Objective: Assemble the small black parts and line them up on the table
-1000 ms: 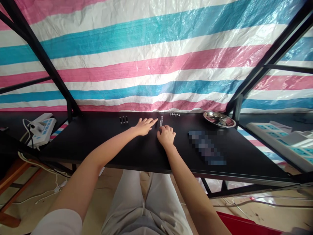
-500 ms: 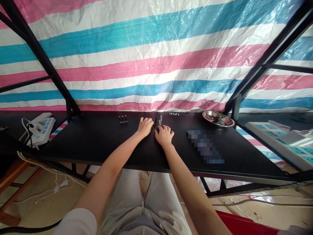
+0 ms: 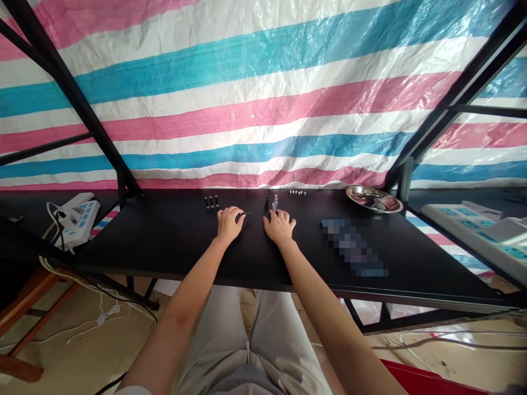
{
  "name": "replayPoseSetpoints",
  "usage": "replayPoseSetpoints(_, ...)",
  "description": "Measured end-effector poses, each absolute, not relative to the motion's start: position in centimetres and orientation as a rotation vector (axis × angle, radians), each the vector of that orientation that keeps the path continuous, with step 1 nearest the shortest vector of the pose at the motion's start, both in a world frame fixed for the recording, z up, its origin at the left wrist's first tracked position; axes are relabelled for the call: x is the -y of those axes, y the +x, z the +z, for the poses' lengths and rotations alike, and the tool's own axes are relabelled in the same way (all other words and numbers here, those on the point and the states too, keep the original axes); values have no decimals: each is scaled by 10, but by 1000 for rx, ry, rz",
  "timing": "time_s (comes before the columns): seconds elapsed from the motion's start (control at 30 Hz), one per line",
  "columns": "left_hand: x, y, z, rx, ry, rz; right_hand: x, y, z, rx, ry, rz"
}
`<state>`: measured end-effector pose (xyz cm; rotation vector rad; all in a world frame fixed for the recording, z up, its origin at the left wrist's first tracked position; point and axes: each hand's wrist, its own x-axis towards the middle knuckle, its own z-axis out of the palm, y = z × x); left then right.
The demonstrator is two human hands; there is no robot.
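Observation:
My left hand (image 3: 229, 225) is closed over the black tabletop. From between its thumb and fingers a small, thin dark piece (image 3: 247, 213) points right, its far end looking paler. To the right, my right hand (image 3: 280, 227) lies on the table with its fingers spread. Its fingertips are at the near end of several small clear pieces (image 3: 275, 202), and I cannot tell if they touch. Beside those stand small black pieces (image 3: 267, 202). Left of my left hand, 3 short black cylinders (image 3: 211, 202) with silvery bands are lined up.
Several tiny shiny metal pieces (image 3: 297, 192) form a row at the table's back edge. A round steel dish (image 3: 374, 199) sits at the back right, and a blurred-out dark oblong (image 3: 354, 247) lies nearer. Power strips (image 3: 80, 222) and black frame posts (image 3: 86, 115) flank the table (image 3: 164, 236).
My left hand has moved left, away from the black pieces, with the small dark piece now showing in its fingers. My right hand stays near the clear pieces. The view has shifted slightly.

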<state>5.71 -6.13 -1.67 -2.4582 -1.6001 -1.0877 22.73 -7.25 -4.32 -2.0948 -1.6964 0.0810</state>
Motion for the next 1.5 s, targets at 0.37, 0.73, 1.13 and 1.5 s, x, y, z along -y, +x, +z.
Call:
replayPoseSetpoints(0.37, 57, 44, -21, 1684, -2367, -1417, 79, 223, -42, 1739, -2063, 39)
replayPoseSetpoints(0.73, 55, 46, -22, 1663, -2429, -1769, 88, 217, -29, 1690, -1570, 46)
replayPoseSetpoints(1.13, 53, 46, -24, 1747, -2503, -1807, 91, 215, -26, 1449, -1328, 345)
replayPoseSetpoints(1.5, 61, 51, -19, 1725, -2799, -1680, 87, 216, -33, 1522, -1196, 520)
